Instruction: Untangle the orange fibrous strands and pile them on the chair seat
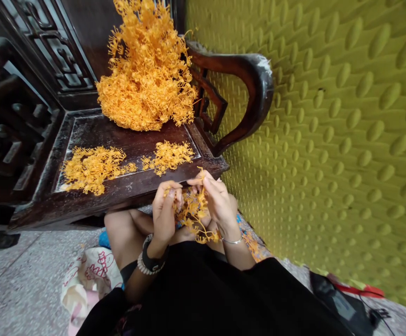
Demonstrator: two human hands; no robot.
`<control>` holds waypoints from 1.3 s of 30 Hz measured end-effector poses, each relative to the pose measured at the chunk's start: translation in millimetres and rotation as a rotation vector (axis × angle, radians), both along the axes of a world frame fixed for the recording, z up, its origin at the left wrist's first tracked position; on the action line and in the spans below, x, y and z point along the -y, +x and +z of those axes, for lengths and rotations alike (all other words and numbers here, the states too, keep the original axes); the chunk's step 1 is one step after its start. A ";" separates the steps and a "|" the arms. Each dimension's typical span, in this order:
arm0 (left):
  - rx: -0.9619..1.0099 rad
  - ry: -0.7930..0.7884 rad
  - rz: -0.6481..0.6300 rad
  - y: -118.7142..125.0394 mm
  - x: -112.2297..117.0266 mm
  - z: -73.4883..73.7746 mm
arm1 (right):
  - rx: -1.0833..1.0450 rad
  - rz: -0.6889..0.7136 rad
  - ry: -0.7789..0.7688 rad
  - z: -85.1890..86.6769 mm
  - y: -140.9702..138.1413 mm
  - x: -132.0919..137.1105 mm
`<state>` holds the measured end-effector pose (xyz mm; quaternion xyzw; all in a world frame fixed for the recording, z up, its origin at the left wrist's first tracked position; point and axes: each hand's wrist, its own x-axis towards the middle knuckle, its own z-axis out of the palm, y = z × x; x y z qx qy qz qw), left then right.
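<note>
Over my lap, both hands work on a bunch of curly orange plastic sprigs (194,210). My left hand (164,212), with a dark band and beads at the wrist, has its fingers curled closed around part of the bunch. My right hand (219,200) pinches a thin orange piece between thumb and fingertips, while more strands dangle below it. On the chair seat just ahead lie a small loose pile of orange sprigs (169,156) and a wider pile (94,169) further left. Behind them rises a large heap of the same orange sprigs (146,84).
The dark carved wooden chair (160,184) has a curved armrest (255,88) at the right. A yellow-green padded wall (329,140) fills the right side. A white cloth bag (90,275) lies on the speckled floor (20,280), and a black bag (343,303) sits at lower right.
</note>
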<state>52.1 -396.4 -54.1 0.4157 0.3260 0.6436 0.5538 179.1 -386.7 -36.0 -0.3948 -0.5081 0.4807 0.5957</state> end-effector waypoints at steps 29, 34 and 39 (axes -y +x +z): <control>0.357 -0.125 -0.249 -14.7 -9.0 -0.7 | -0.192 -0.043 -0.140 6.4 -20.2 2.5; -0.087 0.117 0.086 -27.0 -5.4 -8.5 | 0.112 -0.070 -0.092 16.3 -9.3 6.2; -0.692 0.454 0.169 -32.7 -1.6 -14.1 | 0.139 -0.085 -0.136 24.5 -12.1 9.0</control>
